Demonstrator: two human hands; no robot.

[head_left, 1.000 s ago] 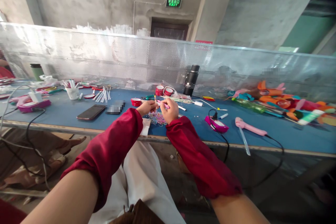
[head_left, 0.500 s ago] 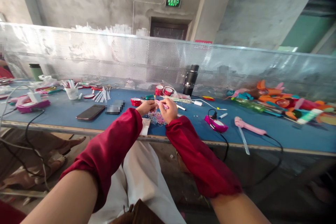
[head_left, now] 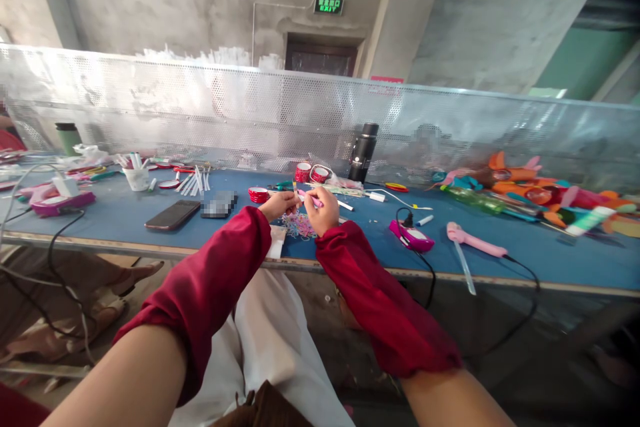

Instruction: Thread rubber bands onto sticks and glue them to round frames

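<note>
My left hand (head_left: 280, 205) is pinched closed, with something small and thin at its fingertips that I cannot make out. Close beside it, my right hand (head_left: 323, 209) grips a slim pink pen-like tool (head_left: 314, 201), whose tip points at the left fingertips. Just beneath both hands lies a loose pile of small multicoloured bands (head_left: 299, 225), partly covered by the fingers. A white paper or bag (head_left: 277, 242) rests at the table's front edge below my left hand.
On the blue table (head_left: 540, 250) a phone (head_left: 173, 214) lies left. Red tape rolls (head_left: 259, 195) and a black flask (head_left: 363, 153) stand behind. Right are a purple device (head_left: 411, 236), a pink corded glue gun (head_left: 475, 240) and colourful crafts (head_left: 540, 193). A perforated metal panel (head_left: 240, 107) runs behind.
My right hand and the pink tool have shifted very slightly, and a little more gap shows between the two hands' fingertips. Everything else stays put.
</note>
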